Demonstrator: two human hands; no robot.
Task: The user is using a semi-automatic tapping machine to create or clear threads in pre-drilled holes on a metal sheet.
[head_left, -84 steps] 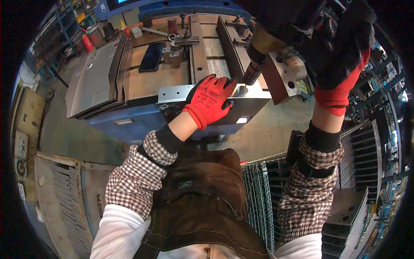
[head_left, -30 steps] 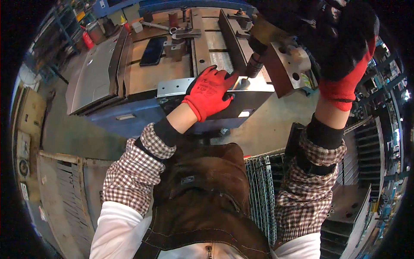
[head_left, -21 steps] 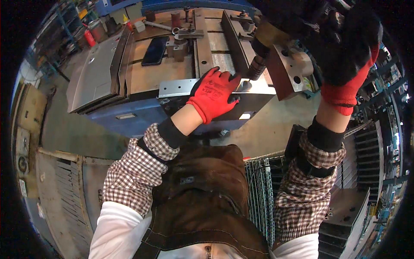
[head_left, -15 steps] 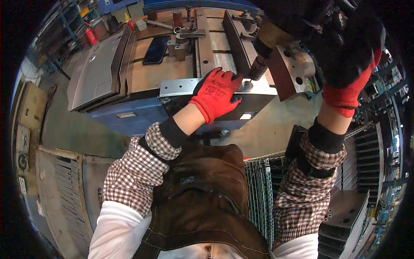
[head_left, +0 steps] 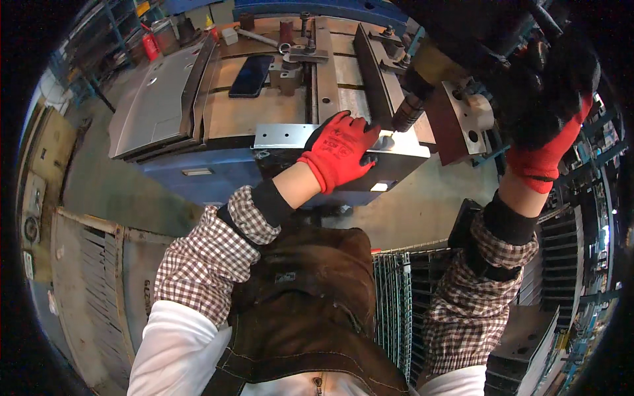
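Observation:
My left hand [head_left: 342, 152], in a red glove with black fingertips, grips a bent metal plate [head_left: 285, 136]. Its fingers lie over the plate's bright top and the thumb is at the dark front side. Small holes show in the top near its left end. Just right of these fingers, the drill chuck [head_left: 408, 113] of a drill press points down at the plate; whether the bit touches the metal cannot be made out. My right hand [head_left: 555, 99], gloved alike, is raised at the upper right, closed around the press's lever [head_left: 545, 21]. Dark shadow partly hides its fingers.
On the slotted machine table lie a black phone [head_left: 251, 76], clamp blocks [head_left: 286, 79] and a wrench [head_left: 259, 38]. Stacked sheet-metal parts [head_left: 158, 105] overhang its left side. A reddish-brown angle block [head_left: 454, 125] stands right of the chuck. A green wire rack [head_left: 394, 297] is beside my apron.
The view has shifted a little, so the table and both hands appear slightly farther right and lower. My left hand keeps its place on the plate, and my right hand stays at the lever.

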